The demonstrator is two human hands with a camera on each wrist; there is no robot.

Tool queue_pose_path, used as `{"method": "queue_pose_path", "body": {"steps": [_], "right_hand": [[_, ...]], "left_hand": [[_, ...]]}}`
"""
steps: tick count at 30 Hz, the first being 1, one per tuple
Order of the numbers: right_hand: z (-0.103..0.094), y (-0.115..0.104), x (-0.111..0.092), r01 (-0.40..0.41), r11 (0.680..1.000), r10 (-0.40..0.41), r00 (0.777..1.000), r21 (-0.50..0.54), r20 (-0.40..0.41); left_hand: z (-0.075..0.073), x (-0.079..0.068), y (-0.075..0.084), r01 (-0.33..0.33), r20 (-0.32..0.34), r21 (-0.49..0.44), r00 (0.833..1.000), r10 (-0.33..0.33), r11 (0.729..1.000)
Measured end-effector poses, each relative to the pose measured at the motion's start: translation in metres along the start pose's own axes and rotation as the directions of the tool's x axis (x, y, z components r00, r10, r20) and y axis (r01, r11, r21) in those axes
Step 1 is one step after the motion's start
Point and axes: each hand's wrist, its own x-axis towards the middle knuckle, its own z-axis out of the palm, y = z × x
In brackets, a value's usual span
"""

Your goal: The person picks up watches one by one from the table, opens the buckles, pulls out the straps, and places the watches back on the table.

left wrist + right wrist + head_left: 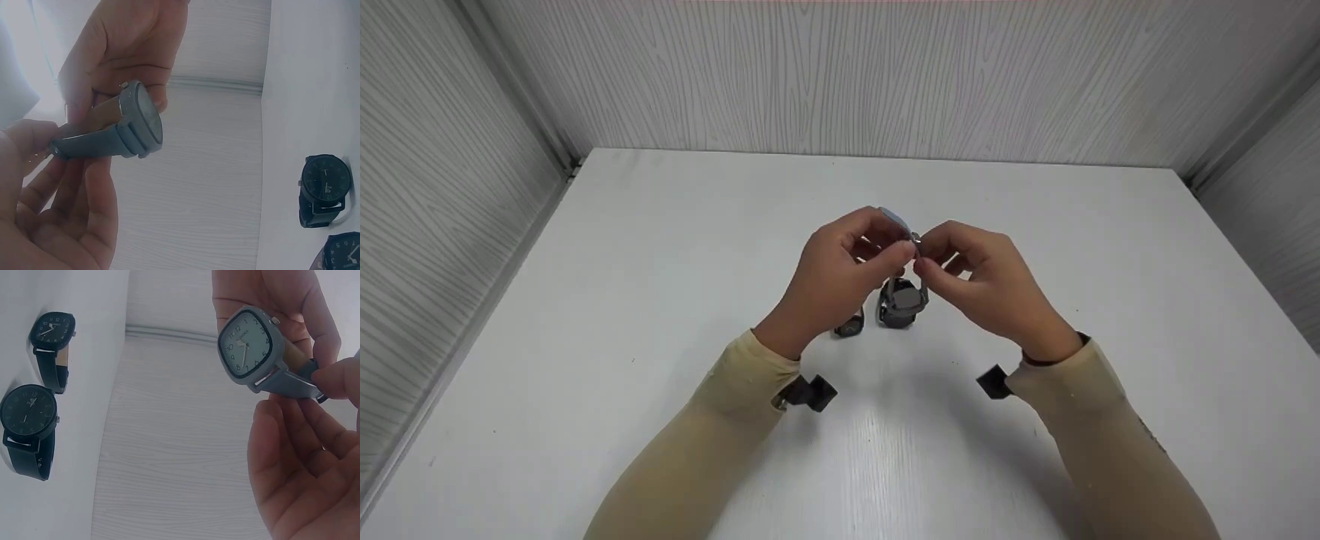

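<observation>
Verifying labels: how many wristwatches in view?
3. Gray rounded-square wristwatch, its strap pinched by left hand and right hand; black rounded-square wristwatch and black round wristwatch on the white table below. Hands or arms might hide others.

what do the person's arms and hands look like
The left hand and right hand are ungloved. A long beige fabric left sleeve and matching right sleeve reach the wrists; the right has small dark markings near its outer edge. Small black blocky attachments show at both cuffs.
</observation>
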Motion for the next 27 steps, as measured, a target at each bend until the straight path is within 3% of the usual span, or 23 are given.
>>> {"method": "queue_pose_path", "body": {"steps": [6,27], "right_hand": [[0.0011,0.0023,0.0005,-0.002,1.000,0.002,1.000,-0.002,0.020],[-0.0002,-0.0003,0.0005,0.020,1.000,-0.020,1.000,-0.014,-0.002]], "left_hand": [[-0.0001,-0.0003,-0.0002,-0.013,-0.021,-0.024,1.000,0.013,1.000],[0.0022,0.0003,-0.0021,0.023,0.052,-0.017,0.998,-0.022,1.000]]}}
